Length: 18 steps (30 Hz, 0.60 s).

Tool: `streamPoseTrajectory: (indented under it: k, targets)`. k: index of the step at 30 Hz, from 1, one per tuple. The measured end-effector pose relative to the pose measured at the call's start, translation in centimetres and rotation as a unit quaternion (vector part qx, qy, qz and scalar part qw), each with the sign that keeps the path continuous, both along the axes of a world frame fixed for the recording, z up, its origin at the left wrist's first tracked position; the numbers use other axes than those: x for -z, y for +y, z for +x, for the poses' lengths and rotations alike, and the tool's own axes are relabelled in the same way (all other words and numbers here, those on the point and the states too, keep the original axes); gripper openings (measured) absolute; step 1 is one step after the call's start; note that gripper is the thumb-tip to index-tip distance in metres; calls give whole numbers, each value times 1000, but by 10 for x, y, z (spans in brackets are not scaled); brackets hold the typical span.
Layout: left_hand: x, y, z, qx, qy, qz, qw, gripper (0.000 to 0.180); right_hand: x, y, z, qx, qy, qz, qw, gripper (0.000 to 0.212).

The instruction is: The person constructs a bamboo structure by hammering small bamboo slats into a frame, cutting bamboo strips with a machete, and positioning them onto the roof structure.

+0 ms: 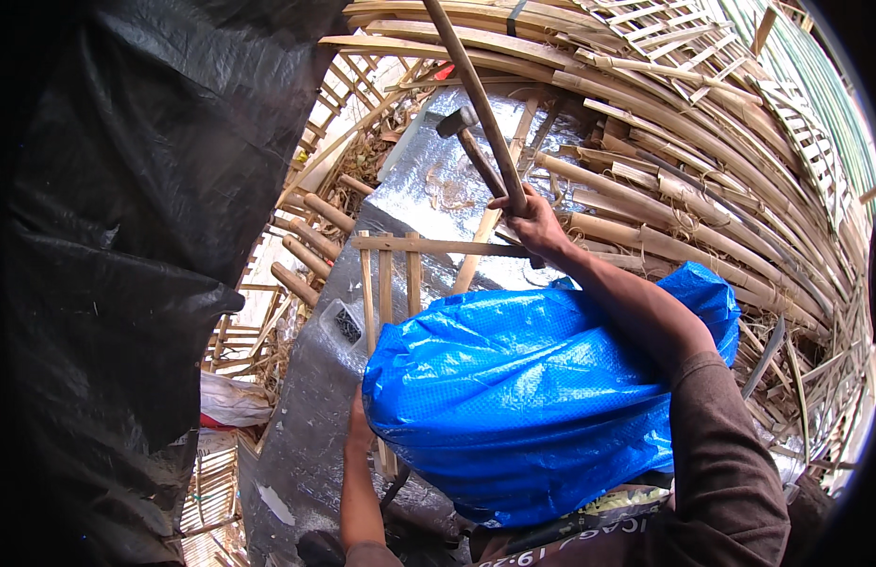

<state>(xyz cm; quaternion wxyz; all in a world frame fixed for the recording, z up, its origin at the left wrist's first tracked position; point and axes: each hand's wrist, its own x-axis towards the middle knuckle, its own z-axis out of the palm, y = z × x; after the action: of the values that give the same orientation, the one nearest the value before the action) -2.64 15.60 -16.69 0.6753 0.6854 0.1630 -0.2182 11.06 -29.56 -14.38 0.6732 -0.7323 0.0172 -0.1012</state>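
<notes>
My right hand (535, 227) is raised over the middle of the work surface, its fingers wrapped round a hammer (476, 156) by the lower handle. A long wooden pole (476, 94) also runs down into that hand, crossing beside the hammer. Below the hand lies a small frame of wooden slats (387, 274), partly covered by a blue tarp (523, 378) spread over my lap. My left hand (360, 420) is low, at the tarp's left edge near the slats. Its fingers are hidden behind the tarp, so what they hold is out of sight.
A small clear box with dark contents (342, 323) sits left of the slats on the silvery sheet (306, 406). Round wooden rods (310, 241) lie beyond it. Split bamboo strips (684, 189) are piled at the right. A black sheet (126, 236) hangs at the left.
</notes>
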Motion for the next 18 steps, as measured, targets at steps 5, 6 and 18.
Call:
streamPoseTrajectory:
  k: [5, 6, 18]
  targets:
    - [35, 38, 12, 60, -19, 89, 994, 24, -17, 4, 8, 56, 24, 37, 997, 32]
    - [27, 27, 13, 23, -8, 46, 999, 24, -19, 1, 5, 71, 32, 59, 995, 32]
    - [31, 17, 35, -88, 47, -62, 993, 29, -9, -32, 19, 181, -88, 83, 976, 31]
